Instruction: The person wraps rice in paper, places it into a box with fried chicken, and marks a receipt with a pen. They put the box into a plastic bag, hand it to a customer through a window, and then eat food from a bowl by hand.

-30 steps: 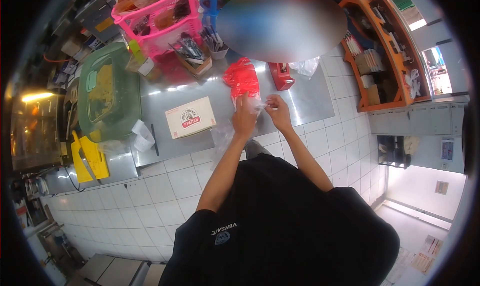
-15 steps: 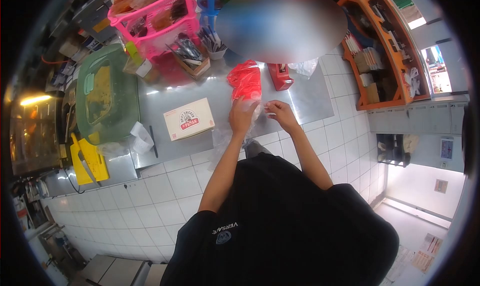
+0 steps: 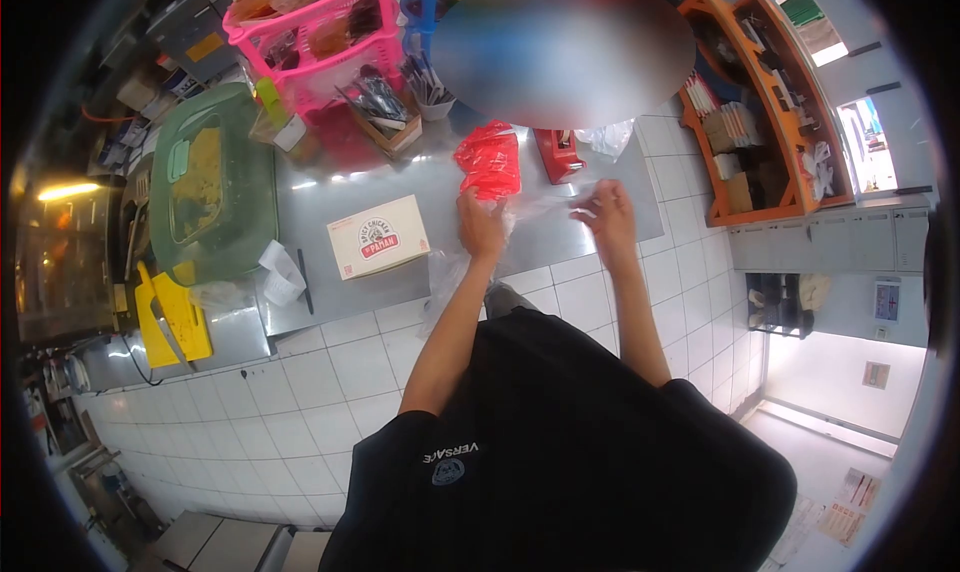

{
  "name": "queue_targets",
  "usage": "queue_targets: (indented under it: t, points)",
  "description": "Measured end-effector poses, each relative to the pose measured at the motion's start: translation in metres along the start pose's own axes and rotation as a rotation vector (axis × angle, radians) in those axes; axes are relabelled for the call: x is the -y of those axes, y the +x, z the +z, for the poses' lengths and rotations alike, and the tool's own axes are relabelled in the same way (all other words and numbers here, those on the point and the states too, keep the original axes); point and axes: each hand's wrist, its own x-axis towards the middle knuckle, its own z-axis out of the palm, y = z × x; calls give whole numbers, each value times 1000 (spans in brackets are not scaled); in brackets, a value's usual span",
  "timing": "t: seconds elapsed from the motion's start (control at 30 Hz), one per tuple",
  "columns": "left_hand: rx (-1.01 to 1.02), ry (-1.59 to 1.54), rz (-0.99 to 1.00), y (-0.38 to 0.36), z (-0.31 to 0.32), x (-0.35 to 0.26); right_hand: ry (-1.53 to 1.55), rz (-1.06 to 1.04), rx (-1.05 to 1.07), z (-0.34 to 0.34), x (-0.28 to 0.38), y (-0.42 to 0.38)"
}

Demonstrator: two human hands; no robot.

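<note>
My left hand (image 3: pixel 482 227) is closed on thin clear plastic at the near edge of the red plastic bags (image 3: pixel 488 162). My right hand (image 3: pixel 608 217) is raised to the right, fingertips pinched on the other end of a stretched clear plastic bag (image 3: pixel 540 208). That see-through film spans the gap between both hands. More loose clear plastic (image 3: pixel 448 277) hangs over the table's front edge beneath my left wrist. A red tape dispenser (image 3: pixel 558 155) stands just beyond the film. Left of my hands lies a closed white printed food box (image 3: pixel 378 237).
On the steel table (image 3: pixel 400 177) are a pink basket rack (image 3: pixel 300 67), a carton of wrapped cutlery (image 3: pixel 380 107) and a green lidded tub (image 3: pixel 215 192). A knife (image 3: pixel 168 324) rests on a yellow cutting board (image 3: pixel 180 337). An orange shelf (image 3: pixel 765 112) stands right.
My right hand has moved right and slightly up, away from my left hand, drawing the clear plastic out between them. My left hand stays by the red bags, its fingers more curled.
</note>
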Motion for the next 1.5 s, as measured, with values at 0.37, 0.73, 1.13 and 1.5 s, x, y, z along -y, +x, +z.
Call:
queue_targets:
  t: [0.37, 0.73, 1.13, 1.5]
  points:
    - [449, -350, -39, -44, -193, -34, -614, 319, 617, 38, 17, -58]
    - [308, -805, 25, -136, -199, -79, -384, -78, 451, 144, -160, -34]
    - [-259, 368, -78, -148, -274, 24, -1529, 98, 1144, 156, -67, -123]
    - [-181, 190, -63, -127, -274, 19, -1404, -217, 1377, 207, -8, -85]
